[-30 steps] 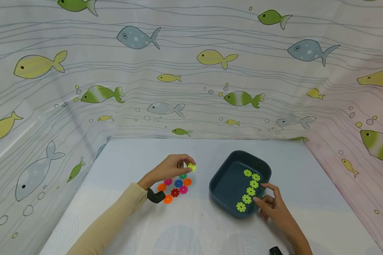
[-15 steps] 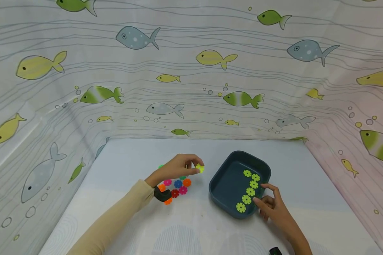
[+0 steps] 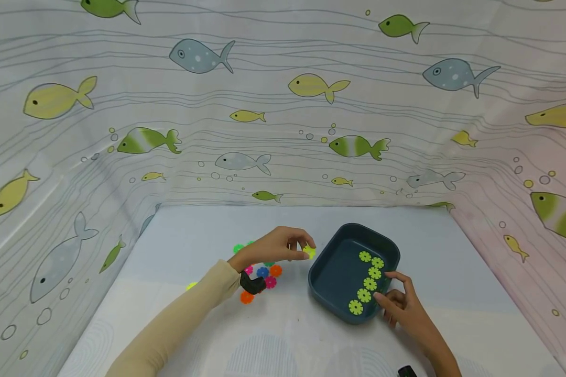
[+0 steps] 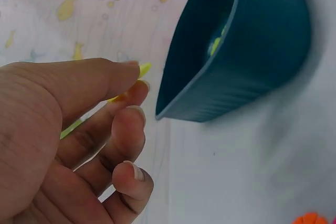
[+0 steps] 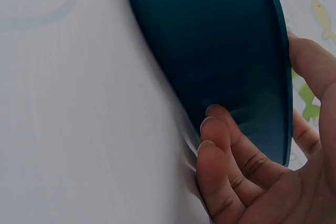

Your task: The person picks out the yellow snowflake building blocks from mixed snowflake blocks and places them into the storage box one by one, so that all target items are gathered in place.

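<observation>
Six yellow discs (image 3: 370, 284) with notched edges lie in a loose, bent row inside the dark blue tub (image 3: 330, 277), along the side nearest the right hand (image 3: 405, 306). That hand grips the tub's side: in the head view the thumb and a finger meet the rim, and in the right wrist view three fingertips (image 5: 212, 163) rest against the outer wall. The left hand (image 3: 278, 245) pinches one more disc (image 3: 309, 253), also yellow, by thumb and fingertip; its other fingers curl loosely and hold nothing, as the left wrist view shows. The pinched disc is outside the tub, just beside its left rim and apart from it

Below and behind the left hand, loose pieces (image 3: 275, 270) lie on the white table (image 3: 207, 225), in orange, blue, pink and green, partly hidden by the hand and wrist. A bit of yellow (image 3: 192, 286) shows at the edge of the beige sleeve (image 3: 170, 319), mostly covered. A black device (image 3: 252, 283) sits at the left wrist, and part of another black object (image 3: 407, 371) shows near the right wrist. Behind the table hangs a pale sheet (image 3: 264, 131) printed with green, yellow and blue-grey fish and wavy lines
</observation>
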A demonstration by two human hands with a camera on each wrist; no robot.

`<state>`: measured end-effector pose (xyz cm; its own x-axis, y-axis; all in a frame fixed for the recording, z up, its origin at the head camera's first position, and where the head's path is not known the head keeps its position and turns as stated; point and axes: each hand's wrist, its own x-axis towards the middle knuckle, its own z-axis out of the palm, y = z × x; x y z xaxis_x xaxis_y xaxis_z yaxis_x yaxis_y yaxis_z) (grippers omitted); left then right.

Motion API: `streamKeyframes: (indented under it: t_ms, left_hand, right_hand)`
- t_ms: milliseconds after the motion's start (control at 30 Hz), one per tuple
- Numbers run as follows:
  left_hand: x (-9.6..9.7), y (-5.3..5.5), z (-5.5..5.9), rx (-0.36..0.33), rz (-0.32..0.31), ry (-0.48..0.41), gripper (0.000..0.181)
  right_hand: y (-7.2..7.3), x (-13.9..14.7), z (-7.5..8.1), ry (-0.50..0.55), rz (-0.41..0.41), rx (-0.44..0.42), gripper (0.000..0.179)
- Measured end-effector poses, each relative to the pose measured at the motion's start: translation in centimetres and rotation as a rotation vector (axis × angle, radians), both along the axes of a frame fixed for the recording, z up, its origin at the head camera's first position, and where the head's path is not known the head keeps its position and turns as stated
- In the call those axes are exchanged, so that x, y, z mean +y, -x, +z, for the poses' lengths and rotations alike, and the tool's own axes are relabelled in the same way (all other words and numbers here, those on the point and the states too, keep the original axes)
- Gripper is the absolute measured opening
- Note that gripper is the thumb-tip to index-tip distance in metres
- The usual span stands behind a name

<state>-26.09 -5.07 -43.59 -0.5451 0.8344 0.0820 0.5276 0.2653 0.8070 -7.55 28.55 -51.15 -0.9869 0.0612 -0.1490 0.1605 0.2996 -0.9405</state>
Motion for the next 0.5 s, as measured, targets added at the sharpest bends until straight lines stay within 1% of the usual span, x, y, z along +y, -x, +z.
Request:
streamKeyframes:
  t_ms: [167, 367, 500]
  left_hand:
    - [1.2, 0.3, 0.0, -0.024, -0.07, -0.008, 0.022]
    - [2.6, 0.8, 0.1, -0.041, -0.111, 0.0, 0.022]
    - [3.6, 1.0, 0.1, -0.084, -0.154, -0.002, 0.022]
  right_hand:
    - [0.0, -0.1, 0.0, -0.001, -0.003, -0.004, 0.066]
    - [0.0, -0.1, 0.2, 0.006, -0.002, -0.006, 0.067]
    - [0.0, -0.1, 0.2, 0.005, 0.001, -0.007, 0.067]
